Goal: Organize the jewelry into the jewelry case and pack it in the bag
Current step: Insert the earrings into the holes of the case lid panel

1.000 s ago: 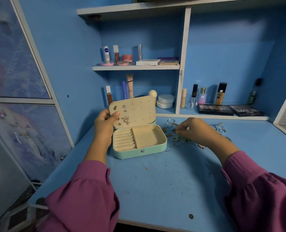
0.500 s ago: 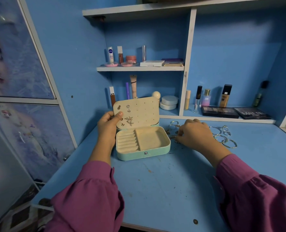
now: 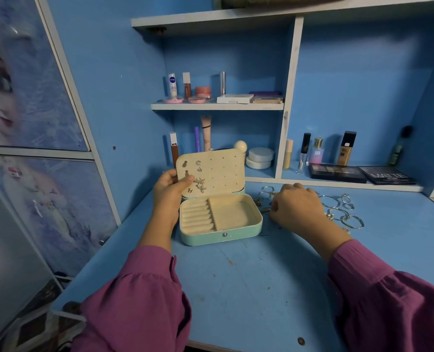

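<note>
Jewelry [image 3: 337,207] lies scattered on the desk just right of the open jewelry case [image 3: 221,219], under the right hand [image 3: 296,207], curled over it, grasp hidden, while the left hand [image 3: 168,190] grips the lid

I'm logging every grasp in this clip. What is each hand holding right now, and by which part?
The left hand holds the jewelry case by the left edge of its open lid. The right hand rests curled over the loose jewelry; its grip cannot be told.

"nivea" on white tube [image 3: 172,85] | "sb" on pink bottle [image 3: 317,152] | "matte" on black palette [image 3: 386,175]
</note>
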`<state>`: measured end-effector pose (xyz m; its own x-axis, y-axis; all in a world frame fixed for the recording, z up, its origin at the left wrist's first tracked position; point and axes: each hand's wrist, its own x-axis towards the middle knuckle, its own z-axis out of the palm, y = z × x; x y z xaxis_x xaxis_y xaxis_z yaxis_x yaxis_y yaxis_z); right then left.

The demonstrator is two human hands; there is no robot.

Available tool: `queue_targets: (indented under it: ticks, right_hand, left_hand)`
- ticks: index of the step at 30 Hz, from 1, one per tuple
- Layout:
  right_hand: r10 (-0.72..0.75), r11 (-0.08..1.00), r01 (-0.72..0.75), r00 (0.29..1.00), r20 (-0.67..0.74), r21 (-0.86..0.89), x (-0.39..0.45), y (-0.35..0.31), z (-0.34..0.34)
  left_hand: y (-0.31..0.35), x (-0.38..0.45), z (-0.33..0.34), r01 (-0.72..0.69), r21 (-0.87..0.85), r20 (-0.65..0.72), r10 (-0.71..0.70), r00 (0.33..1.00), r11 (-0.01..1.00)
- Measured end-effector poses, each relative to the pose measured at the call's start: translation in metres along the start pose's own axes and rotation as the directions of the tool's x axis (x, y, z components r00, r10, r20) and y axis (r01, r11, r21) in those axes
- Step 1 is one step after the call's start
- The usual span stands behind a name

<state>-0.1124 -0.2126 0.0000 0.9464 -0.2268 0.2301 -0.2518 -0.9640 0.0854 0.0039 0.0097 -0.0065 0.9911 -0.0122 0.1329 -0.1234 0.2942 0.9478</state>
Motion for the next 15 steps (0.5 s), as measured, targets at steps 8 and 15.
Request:
queue_targets:
  ticks: [8, 15]
  right_hand:
    - [-0.002, 0.998, 0.002, 1.000, 0.008, 0.059, -0.0007, 0.0009, -0.0015]
    - [-0.005, 0.996, 0.006, 1.000, -0.013, 0.094, -0.0018, 0.0000, -0.0019]
  left_hand:
    - [-0.0037, 0.0047, 0.0025, -0.032, 0.114, 0.076, 0.023, 0.997, 0.993]
    - [-0.0059, 0.0087, 0.0012, -0.053, 0.167, 0.072, 0.041, 0.997, 0.985]
